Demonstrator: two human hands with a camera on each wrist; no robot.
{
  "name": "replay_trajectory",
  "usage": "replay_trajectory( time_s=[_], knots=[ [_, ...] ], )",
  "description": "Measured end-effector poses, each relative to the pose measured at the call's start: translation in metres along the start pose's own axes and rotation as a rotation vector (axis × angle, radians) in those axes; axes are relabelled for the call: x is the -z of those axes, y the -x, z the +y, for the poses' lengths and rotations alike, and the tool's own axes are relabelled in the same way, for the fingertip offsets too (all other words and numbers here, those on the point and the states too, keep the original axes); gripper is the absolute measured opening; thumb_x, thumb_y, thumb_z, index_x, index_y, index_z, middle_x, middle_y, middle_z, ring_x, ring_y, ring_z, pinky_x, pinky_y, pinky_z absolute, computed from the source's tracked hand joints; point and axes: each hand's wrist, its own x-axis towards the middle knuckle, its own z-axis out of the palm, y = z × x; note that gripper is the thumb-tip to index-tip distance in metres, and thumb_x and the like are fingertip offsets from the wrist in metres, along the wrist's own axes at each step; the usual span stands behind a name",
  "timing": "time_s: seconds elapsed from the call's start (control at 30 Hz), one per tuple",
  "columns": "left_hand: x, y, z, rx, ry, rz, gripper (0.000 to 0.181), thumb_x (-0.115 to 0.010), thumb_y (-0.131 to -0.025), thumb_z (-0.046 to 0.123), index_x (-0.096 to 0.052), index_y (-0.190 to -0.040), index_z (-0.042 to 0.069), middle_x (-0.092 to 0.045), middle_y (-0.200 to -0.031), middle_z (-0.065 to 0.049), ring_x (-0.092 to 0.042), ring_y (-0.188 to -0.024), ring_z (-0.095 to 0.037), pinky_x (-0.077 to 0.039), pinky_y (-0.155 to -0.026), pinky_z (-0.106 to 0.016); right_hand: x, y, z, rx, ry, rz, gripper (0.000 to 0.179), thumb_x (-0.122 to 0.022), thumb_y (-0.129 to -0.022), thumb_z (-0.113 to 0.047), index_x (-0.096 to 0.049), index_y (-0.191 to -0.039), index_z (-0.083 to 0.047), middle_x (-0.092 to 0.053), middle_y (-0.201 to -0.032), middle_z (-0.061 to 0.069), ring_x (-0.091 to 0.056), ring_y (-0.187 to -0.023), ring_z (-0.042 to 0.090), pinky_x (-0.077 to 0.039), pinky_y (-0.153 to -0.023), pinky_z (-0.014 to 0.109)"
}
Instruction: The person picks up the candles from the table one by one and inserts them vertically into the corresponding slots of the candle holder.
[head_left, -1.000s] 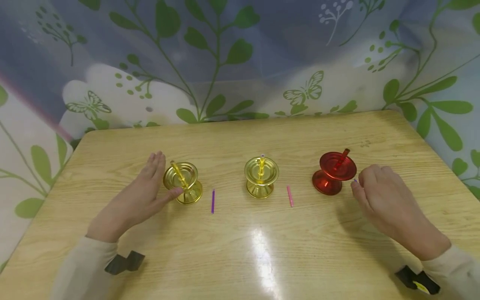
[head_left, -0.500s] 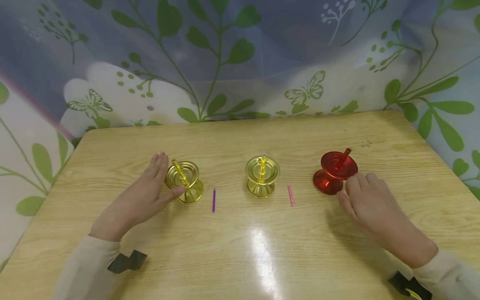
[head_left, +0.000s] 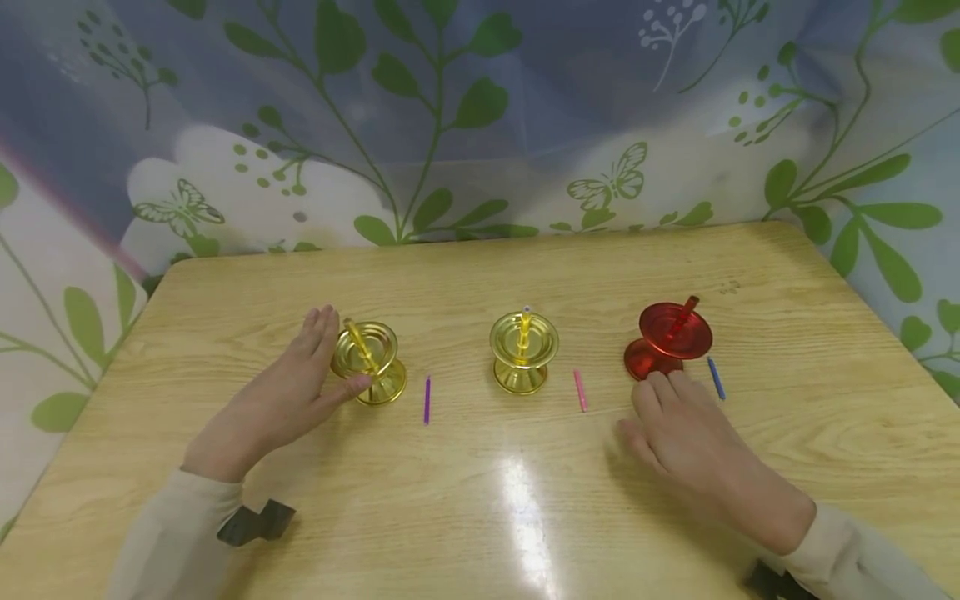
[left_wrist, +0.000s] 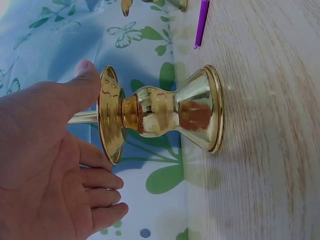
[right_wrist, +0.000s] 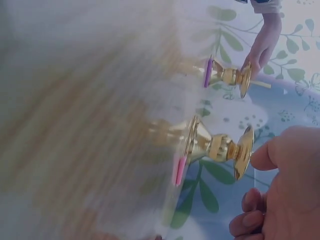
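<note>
My left hand [head_left: 281, 392] lies beside the left gold candle holder [head_left: 382, 385], fingers straight along its far side and thumb at the dish rim. In the left wrist view, the thumb [left_wrist: 87, 82] meets the dish edge of that holder [left_wrist: 155, 112]. My right hand [head_left: 693, 446] is over the table just in front of the red candle holder [head_left: 660, 331], partly hiding its base. Its fingers curl loosely, with nothing seen between them and the thumb [right_wrist: 265, 156]. A thin blue candle [head_left: 716, 378] lies right of the red holder.
A second gold candle holder [head_left: 522, 377] stands mid-table. A purple candle [head_left: 427, 401] and a pink candle [head_left: 580, 391] lie on the wooden table [head_left: 360, 517]. A stick rises from each holder's dish. A leaf-patterned cloth [head_left: 450, 192] hangs behind.
My right hand has moved left, from the right of the red holder to its front, leaving the blue candle uncovered on the table. The left hand stays nearly still.
</note>
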Motion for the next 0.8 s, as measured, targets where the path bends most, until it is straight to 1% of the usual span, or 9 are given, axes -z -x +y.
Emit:
replay_trajectory(
  time_s=[0.13, 0.3, 0.43, 0.5, 0.63, 0.77, 0.8],
  knots=[
    [0.0, 0.001, 0.0, -0.002, 0.008, 0.0, 0.096, -0.043, -0.097, 0.057, 0.003, -0.15, -0.009, 0.006, -0.157, -0.025, 0.007, -0.145, -0.038, -0.014, -0.113, -0.058, 0.002, -0.005, -0.007, -0.021, -0.051, -0.095, 0.039, -0.022, -0.103, -0.033, -0.036, -0.077, -0.008, -0.029, -0.075, 0.001, -0.029, -0.069, 0.02, -0.027, -0.065, 0.03],
    [0.0, 0.002, 0.001, -0.01, 0.018, 0.001, 0.097, -0.042, -0.097, 0.058, 0.002, -0.149, -0.01, 0.005, -0.157, -0.027, 0.006, -0.145, -0.04, -0.015, -0.112, -0.06, 0.001, -0.017, -0.016, -0.005, -0.061, -0.151, 0.029, -0.034, -0.099, -0.028, -0.037, -0.079, -0.007, -0.03, -0.076, 0.002, -0.03, -0.071, 0.021, -0.028, -0.064, 0.03],
    [-0.001, 0.002, 0.001, 0.0, 0.015, -0.005, 0.096, -0.042, -0.097, 0.058, 0.002, -0.15, -0.009, 0.006, -0.157, -0.026, 0.006, -0.145, -0.038, -0.015, -0.113, -0.058, -0.002, -0.025, -0.025, -0.025, -0.075, -0.214, 0.023, -0.045, -0.095, -0.024, -0.038, -0.08, -0.008, -0.029, -0.077, 0.001, -0.03, -0.073, 0.021, -0.026, -0.066, 0.03],
    [-0.001, 0.001, 0.001, -0.001, 0.012, -0.003, 0.096, -0.042, -0.097, 0.057, 0.002, -0.15, -0.009, 0.006, -0.157, -0.026, 0.006, -0.145, -0.038, -0.014, -0.113, -0.058, -0.004, -0.029, -0.03, -0.034, -0.08, -0.239, 0.022, -0.048, -0.093, -0.024, -0.038, -0.081, -0.008, -0.029, -0.077, 0.001, -0.031, -0.075, 0.021, -0.026, -0.067, 0.031],
    [-0.002, 0.001, 0.001, -0.013, 0.013, 0.008, 0.096, -0.042, -0.097, 0.058, 0.001, -0.149, -0.01, 0.004, -0.157, -0.027, 0.005, -0.145, -0.04, -0.014, -0.113, -0.059, -0.008, -0.035, -0.037, -0.032, -0.069, -0.259, 0.022, -0.049, -0.093, -0.024, -0.04, -0.081, -0.007, -0.036, -0.079, 0.004, -0.034, -0.075, 0.023, -0.029, -0.068, 0.032],
    [-0.002, 0.0, 0.001, -0.018, 0.005, 0.008, 0.096, -0.042, -0.097, 0.057, 0.001, -0.149, -0.01, 0.004, -0.157, -0.027, 0.005, -0.145, -0.041, -0.014, -0.113, -0.059, -0.013, -0.04, -0.043, -0.031, -0.073, -0.266, 0.022, -0.048, -0.093, -0.025, -0.04, -0.081, -0.008, -0.037, -0.08, 0.004, -0.035, -0.076, 0.022, -0.029, -0.068, 0.032],
    [-0.001, 0.0, 0.001, -0.019, 0.005, 0.007, 0.096, -0.042, -0.097, 0.057, 0.0, -0.149, -0.011, 0.004, -0.157, -0.027, 0.005, -0.145, -0.041, -0.014, -0.113, -0.059, -0.014, -0.042, -0.045, -0.028, -0.078, -0.267, 0.022, -0.048, -0.093, -0.024, -0.04, -0.081, -0.008, -0.035, -0.079, 0.003, -0.034, -0.075, 0.022, -0.029, -0.067, 0.032]
  ],
)
